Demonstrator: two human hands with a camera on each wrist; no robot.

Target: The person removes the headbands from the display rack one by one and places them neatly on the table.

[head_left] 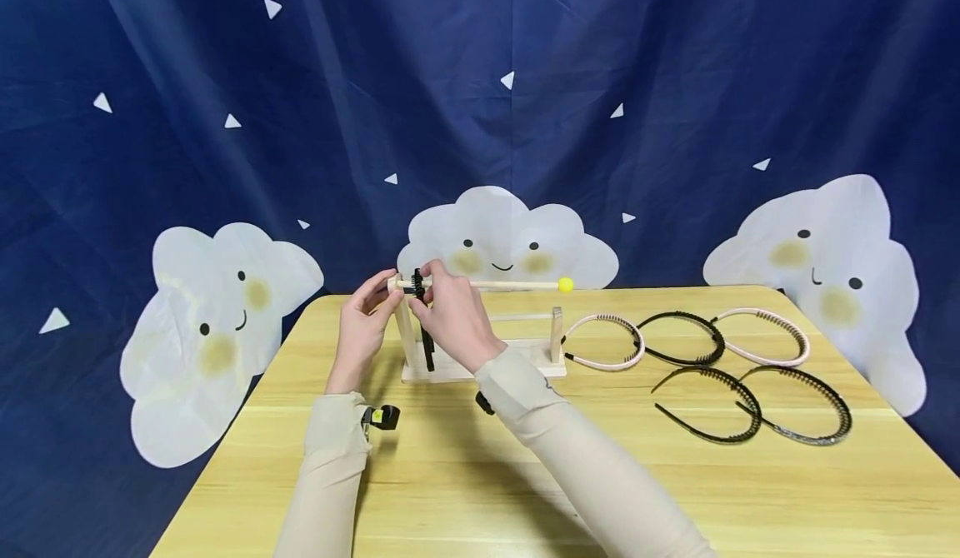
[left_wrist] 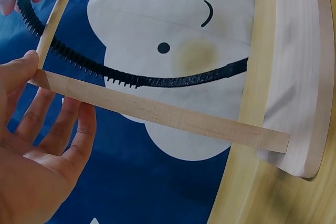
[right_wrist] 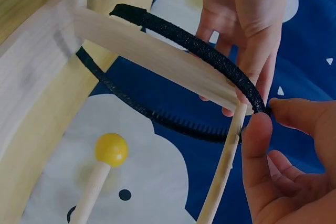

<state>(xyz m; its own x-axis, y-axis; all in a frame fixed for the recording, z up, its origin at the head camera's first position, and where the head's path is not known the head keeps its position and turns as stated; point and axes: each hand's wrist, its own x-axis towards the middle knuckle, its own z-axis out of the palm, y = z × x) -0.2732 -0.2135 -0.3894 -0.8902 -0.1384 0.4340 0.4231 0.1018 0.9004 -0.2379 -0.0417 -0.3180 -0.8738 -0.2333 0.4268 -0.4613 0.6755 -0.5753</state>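
Observation:
A wooden headband stand (head_left: 536,368) has a round top rod (head_left: 517,286) tipped with a yellow ball (head_left: 566,285). With thumb and fingers my left hand (head_left: 356,329) grips the top of the stand's left post (left_wrist: 157,107), where the rod joins it. My right hand (head_left: 461,316) pinches a black toothed headband (right_wrist: 205,53) at the middle of its curve, close to that post. The headband hangs around the rod, its two ends pointing down toward the base. Fine comb teeth line its inner side in the right wrist view.
Several more headbands lie on the wooden table to the right: a pale pink one (head_left: 603,366), a black one (head_left: 723,341), another pale one (head_left: 802,346) and two dark ones nearer me. The stand's right post (head_left: 557,335) is close to them. A blue cloud-print curtain (head_left: 510,125) hangs behind.

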